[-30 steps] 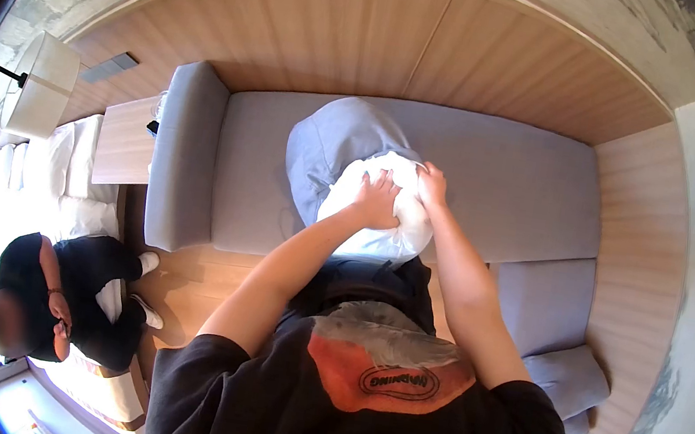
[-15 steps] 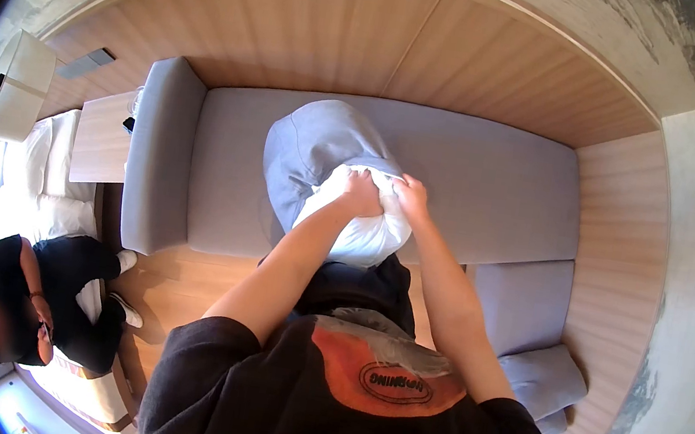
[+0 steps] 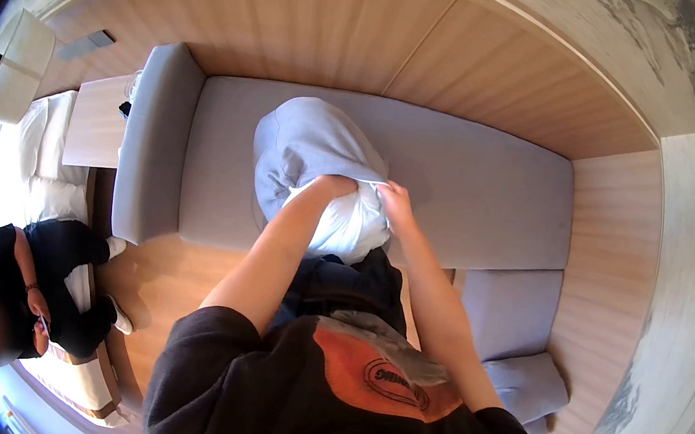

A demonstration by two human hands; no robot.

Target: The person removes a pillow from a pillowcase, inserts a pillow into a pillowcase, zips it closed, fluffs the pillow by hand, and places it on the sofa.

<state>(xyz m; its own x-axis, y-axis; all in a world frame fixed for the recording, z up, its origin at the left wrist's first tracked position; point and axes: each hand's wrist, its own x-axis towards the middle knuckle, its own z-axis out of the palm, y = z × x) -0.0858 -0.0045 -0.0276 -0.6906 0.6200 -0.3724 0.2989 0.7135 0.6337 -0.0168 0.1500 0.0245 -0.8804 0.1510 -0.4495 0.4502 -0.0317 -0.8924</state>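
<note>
One head view: right hand (image 3: 394, 207) pinches grey cushion cover (image 3: 310, 136) rim; left hand (image 3: 334, 187) reaches under, fingers hidden, grip indeterminable. Cover lies on the sofa seat (image 3: 485, 183); white insert (image 3: 348, 228), near the seat's front. A slack pinch could release the rim.

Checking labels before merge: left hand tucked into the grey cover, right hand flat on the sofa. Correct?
No: the right hand isn't on the sofa; the head view shows it holding the edge of the grey cover. The left hand is tucked in, as stated.
</note>
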